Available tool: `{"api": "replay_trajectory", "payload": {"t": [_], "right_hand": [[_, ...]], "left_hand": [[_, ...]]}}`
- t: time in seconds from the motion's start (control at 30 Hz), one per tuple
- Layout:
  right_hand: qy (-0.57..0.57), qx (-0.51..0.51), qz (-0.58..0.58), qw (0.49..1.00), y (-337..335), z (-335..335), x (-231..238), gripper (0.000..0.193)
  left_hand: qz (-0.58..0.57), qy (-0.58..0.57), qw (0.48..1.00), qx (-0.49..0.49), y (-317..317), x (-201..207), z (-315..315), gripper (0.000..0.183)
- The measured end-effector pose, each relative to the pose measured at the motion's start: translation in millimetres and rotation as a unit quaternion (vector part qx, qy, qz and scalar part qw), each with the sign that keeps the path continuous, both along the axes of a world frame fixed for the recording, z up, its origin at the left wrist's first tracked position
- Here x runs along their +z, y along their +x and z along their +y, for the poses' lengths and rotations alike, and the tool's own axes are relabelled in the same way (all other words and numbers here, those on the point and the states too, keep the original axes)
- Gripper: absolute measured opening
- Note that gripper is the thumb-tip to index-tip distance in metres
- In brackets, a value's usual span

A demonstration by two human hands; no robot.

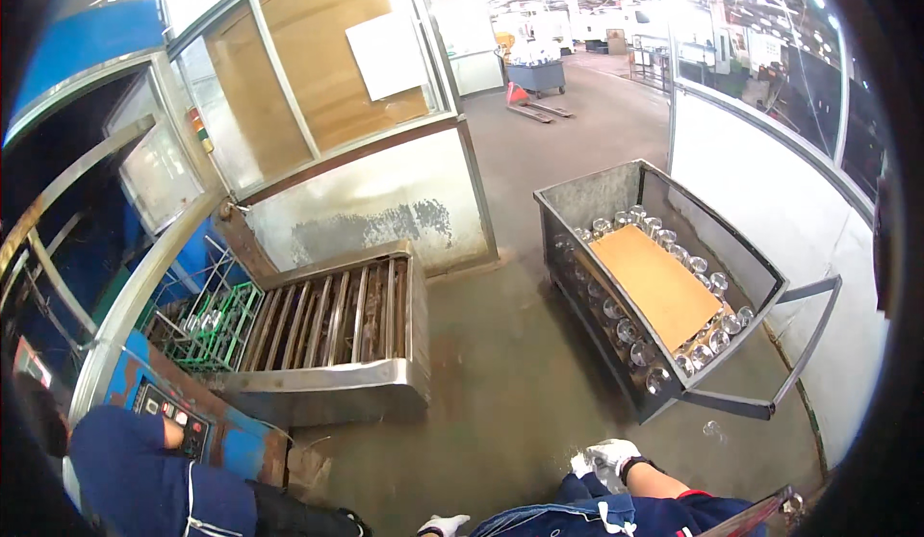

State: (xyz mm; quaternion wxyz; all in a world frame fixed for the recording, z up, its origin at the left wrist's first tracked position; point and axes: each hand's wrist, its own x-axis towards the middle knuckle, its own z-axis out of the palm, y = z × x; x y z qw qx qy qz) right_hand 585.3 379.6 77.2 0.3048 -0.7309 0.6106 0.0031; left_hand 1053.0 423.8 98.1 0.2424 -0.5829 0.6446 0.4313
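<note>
My right hand (613, 456), in a white glove, is in front of my body at the lower edge. Its fingers are curled around something pale that I cannot make out. Cut off by the lower edge, my left hand (444, 524) is also in a white glove, its fingers stretched out to the right with nothing visible in them. Ahead of my right hand stands a dark metal cart (599, 369) packed with clear glass vessels (702, 355). An orange-brown cardboard sheet (650, 277) lies between them. Neither hand touches the cart.
At left, a co-worker (164, 470) in navy reaches to a control panel (178, 414). Beyond is a metal roller conveyor (332, 383) with a green wire rack (219, 330) holding glassware. The cart's handle (807, 359) juts right. A red pallet jack (529, 104) stands farther off.
</note>
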Motion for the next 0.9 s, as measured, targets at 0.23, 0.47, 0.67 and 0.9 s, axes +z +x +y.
{"api": "replay_trajectory", "payload": {"t": [0.23, 0.47, 0.67, 0.9], "right_hand": [[0.051, -0.360, -0.286, 0.887, -12, -95, 8, 0.037], [0.174, -0.447, -0.474, 0.738, -46, -214, 77, 0.053], [0.146, -0.465, -0.538, 0.688, -81, -304, 100, 0.058], [0.258, -0.388, -0.685, 0.560, -85, -351, 122, 0.023]], "left_hand": [[-0.063, -0.023, 0.934, 0.350, -4, -113, -62, 0.055], [-0.070, -0.013, 0.975, 0.210, -54, -38, -157, 0.053], [-0.051, -0.027, 0.979, 0.196, -102, 8, -222, 0.050], [-0.023, -0.082, 0.991, 0.099, -106, -86, -298, 0.048]]}}
